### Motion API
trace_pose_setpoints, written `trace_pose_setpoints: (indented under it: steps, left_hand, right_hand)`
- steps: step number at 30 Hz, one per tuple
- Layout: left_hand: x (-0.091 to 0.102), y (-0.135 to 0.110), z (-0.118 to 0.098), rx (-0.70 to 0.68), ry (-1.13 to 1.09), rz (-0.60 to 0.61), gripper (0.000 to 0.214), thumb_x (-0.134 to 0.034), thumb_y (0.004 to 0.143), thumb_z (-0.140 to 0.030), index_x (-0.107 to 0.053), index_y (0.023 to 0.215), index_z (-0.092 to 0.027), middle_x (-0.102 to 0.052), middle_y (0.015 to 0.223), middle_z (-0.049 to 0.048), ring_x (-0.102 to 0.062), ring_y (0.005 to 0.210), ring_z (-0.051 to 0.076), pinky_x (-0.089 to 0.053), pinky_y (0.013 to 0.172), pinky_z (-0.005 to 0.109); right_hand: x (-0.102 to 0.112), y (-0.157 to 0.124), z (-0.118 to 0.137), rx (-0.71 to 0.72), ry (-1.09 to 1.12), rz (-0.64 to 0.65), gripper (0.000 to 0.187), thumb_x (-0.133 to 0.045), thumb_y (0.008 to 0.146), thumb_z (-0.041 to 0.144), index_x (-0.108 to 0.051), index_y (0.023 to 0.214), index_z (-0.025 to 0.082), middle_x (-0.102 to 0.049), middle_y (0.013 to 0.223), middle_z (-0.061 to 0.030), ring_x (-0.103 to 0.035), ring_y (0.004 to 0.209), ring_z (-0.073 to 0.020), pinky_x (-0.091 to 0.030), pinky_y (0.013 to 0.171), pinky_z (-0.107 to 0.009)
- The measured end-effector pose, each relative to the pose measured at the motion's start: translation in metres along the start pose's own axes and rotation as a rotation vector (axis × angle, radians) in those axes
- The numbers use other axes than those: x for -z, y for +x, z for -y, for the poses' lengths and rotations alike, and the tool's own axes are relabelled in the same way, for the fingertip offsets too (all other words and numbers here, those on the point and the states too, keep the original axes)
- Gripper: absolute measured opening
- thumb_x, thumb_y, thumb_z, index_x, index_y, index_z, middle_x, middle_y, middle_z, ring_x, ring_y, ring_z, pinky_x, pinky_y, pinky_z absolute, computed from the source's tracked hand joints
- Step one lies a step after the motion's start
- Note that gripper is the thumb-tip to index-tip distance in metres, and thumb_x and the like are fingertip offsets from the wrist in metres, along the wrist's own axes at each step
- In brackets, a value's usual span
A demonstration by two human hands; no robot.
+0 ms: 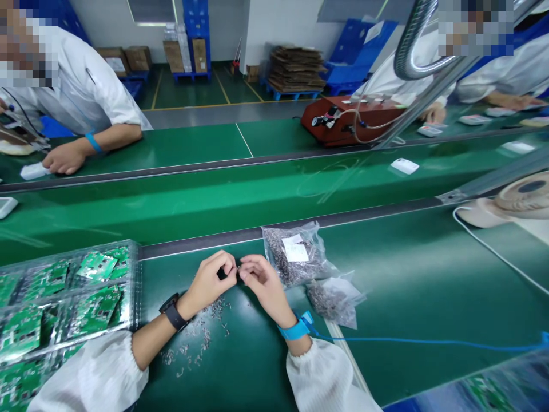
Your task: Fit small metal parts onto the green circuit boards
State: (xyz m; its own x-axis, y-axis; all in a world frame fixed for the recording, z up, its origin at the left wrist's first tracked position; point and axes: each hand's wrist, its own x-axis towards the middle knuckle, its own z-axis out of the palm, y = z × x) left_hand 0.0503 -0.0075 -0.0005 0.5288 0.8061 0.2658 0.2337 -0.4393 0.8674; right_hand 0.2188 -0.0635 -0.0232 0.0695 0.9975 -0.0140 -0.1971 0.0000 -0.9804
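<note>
My left hand [214, 278] and my right hand [262, 280] meet fingertip to fingertip above the green bench. Both are closed in a pinch around something tiny, mostly hidden by the fingers. A dark watch sits on the left wrist, and a blue wrist strap [295, 327] with a cord is on the right. Small loose metal parts [206, 337] lie scattered below the left hand and forearm. Just beyond the right hand rests a clear bag [294, 252] full of small parts with a white label. A smaller bag [332, 296] lies beside it.
A clear compartmented tray [136, 286] of green circuit boards stands at the left. Beyond the bench runs a green conveyor [223, 200] carrying a white case [405, 166]. Co-workers sit across it. A beige device [523, 197] with a white cable is at the right.
</note>
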Motion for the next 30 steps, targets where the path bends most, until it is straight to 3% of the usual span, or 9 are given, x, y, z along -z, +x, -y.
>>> trace_pose_setpoints:
  steps: [4,9,13,16,19,26,30]
  left_hand:
    - [0.002,-0.002,0.000,-0.076,0.092,0.047,0.024,-0.053,0.091,-0.011,-0.038,0.079,-0.023,-0.058,0.088,0.0008,-0.056,0.082,0.015,-0.043,0.078,0.026]
    - [0.001,-0.003,-0.003,-0.101,0.106,0.070,0.025,-0.053,0.093,-0.011,-0.037,0.078,-0.022,-0.058,0.089,0.0010,-0.055,0.081,0.014,-0.042,0.077,0.026]
    - [-0.003,0.000,-0.002,0.060,-0.099,0.031,0.027,-0.057,0.088,-0.012,-0.035,0.077,-0.022,-0.058,0.085,-0.0005,-0.052,0.077,0.013,-0.042,0.074,0.026]
    - [-0.004,0.004,0.001,0.242,-0.381,0.065,0.029,-0.061,0.087,-0.018,-0.034,0.076,-0.022,-0.058,0.082,-0.0019,-0.050,0.072,0.011,-0.042,0.069,0.025]
    - [-0.004,0.007,0.002,0.332,-0.587,0.082,0.032,-0.065,0.083,-0.018,-0.035,0.075,-0.022,-0.058,0.079,-0.0029,-0.052,0.069,0.010,-0.043,0.068,0.025]
    - [-0.003,0.005,-0.006,0.510,-0.834,0.084,0.038,-0.074,0.079,-0.022,-0.036,0.073,-0.021,-0.058,0.075,-0.0034,-0.057,0.067,0.010,-0.043,0.065,0.023]
    - [-0.004,0.004,-0.004,0.555,-0.843,0.124,0.039,-0.075,0.079,-0.025,-0.036,0.074,-0.021,-0.059,0.078,-0.0021,-0.058,0.069,0.010,-0.044,0.067,0.024]
  right_hand:
    - [0.001,-0.002,0.001,0.081,-0.206,-0.049,0.015,-0.074,0.089,0.033,-0.074,0.100,0.023,-0.075,0.090,-0.0044,-0.070,0.083,-0.0205,-0.056,0.077,-0.034]
    - [0.003,-0.003,-0.003,0.088,-0.221,-0.062,0.011,-0.072,0.089,0.030,-0.077,0.096,0.022,-0.078,0.088,-0.0051,-0.073,0.079,-0.0211,-0.058,0.073,-0.033]
    - [0.002,-0.004,-0.004,0.149,-0.244,-0.124,0.007,-0.072,0.089,0.027,-0.077,0.091,0.022,-0.078,0.086,-0.0043,-0.073,0.078,-0.0204,-0.058,0.073,-0.031]
    - [0.000,-0.006,-0.004,0.240,-0.297,-0.142,0.008,-0.070,0.091,0.023,-0.078,0.092,0.023,-0.078,0.091,-0.0044,-0.074,0.083,-0.0207,-0.058,0.077,-0.032]
    - [-0.001,-0.006,-0.003,0.323,-0.339,-0.140,0.011,-0.069,0.092,0.018,-0.078,0.092,0.025,-0.078,0.093,-0.0038,-0.073,0.085,-0.0204,-0.057,0.079,-0.032]
    - [-0.005,-0.011,0.003,0.479,-0.396,-0.178,0.015,-0.068,0.094,0.013,-0.076,0.095,0.026,-0.078,0.093,-0.0034,-0.072,0.085,-0.0205,-0.057,0.078,-0.034]
    - [-0.004,-0.013,0.005,0.460,-0.460,-0.158,0.012,-0.068,0.096,0.017,-0.076,0.095,0.025,-0.078,0.093,-0.0042,-0.072,0.086,-0.0216,-0.057,0.079,-0.035]
